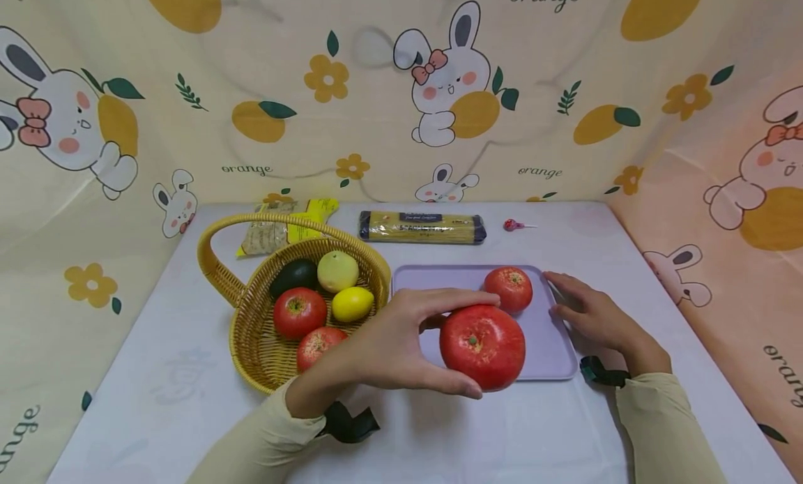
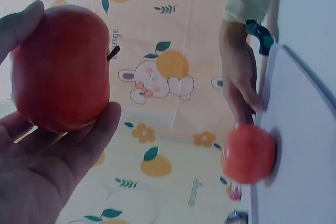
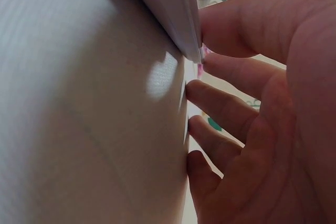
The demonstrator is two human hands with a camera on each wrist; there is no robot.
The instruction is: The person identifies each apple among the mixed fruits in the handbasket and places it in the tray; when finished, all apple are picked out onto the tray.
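Your left hand [image 2: 47, 171] has its grip curled round a red apple [image 2: 60, 69], thumb and fingertip on opposite sides, while beyond it your right hand [image 2: 239, 80] lies with fingers straight at the edge of the lilac tray [image 2: 299, 145], beside a second red apple [image 2: 248, 154] resting on that tray.

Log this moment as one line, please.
left hand: holds apple above tray | right hand: flat at tray edge | second apple: on tray
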